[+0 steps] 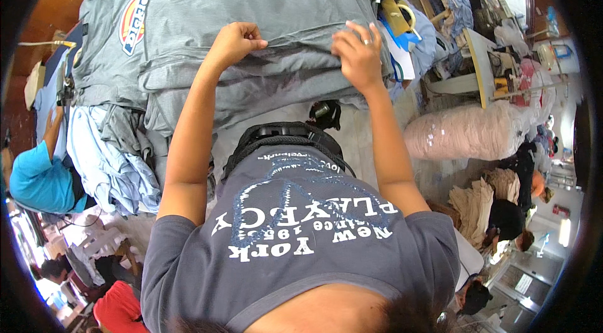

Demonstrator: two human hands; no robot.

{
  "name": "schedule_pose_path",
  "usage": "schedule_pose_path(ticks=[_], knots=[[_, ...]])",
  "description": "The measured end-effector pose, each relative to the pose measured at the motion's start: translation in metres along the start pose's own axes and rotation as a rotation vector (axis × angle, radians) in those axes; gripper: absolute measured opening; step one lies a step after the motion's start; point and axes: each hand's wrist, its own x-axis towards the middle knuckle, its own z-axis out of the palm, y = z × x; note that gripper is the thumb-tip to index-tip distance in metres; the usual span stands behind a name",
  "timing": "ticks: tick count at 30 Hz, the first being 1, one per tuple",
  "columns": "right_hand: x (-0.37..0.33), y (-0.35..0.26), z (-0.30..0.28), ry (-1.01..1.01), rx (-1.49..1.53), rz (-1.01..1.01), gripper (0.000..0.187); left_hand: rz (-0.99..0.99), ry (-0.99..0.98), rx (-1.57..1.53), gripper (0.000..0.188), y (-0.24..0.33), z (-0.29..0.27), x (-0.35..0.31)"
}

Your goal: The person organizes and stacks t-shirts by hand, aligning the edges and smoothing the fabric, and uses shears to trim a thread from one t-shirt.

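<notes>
**Grey garment stack, both hands at its near folds**

Stack of flat grey woven-cloth garments [264, 3] lies across the far middle of the scene, in front of the person; left hand [235, 44] is over its near folds, fingers curled in, thumb and forefinger tips close together; cannot tell whether cloth is pinched between them; right hand [359, 53] is farther right, fingers loosely bent and spread, no cloth visibly gripped; contact with the cloth is unclear.

The layers lie flat, presumably so the near edge stays within reach of both hands; the hands' spacing would suit handling one width of cloth; the pale yellow tape roll [408, 17] sits just beyond the stack's right side, probably to be handy; the heap of pale blue garments [110, 160] hangs at near left, apparently kept separate from the grey.

Hidden: the left palm and the lower layers; the stack's far end is cut off; the small dark object [325, 113] below the near edge is hard to identify.
</notes>
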Motion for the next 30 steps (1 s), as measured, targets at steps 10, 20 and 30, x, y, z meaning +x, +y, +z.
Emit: schedule_pose_path(ticks=[10, 20, 30], knots=[[-0.031, -0.049, -0.045, -0.495, 0.129, 0.269, 0.015, 0.339, 0.648, 0.011, 0.009, 0.075, -0.005, -0.050], [0.068, -0.083, -0.015, 0.002, 1.821, 0.502, 0.029, 0.584, 0.890, 0.116, 0.018, 0.126, -0.026, -0.165], [0.105, -0.041, -0.058, 0.284, 1.919, 0.323, 0.031, 0.592, 0.923, -0.070, 0.034, 0.089, 0.044, -0.074]])
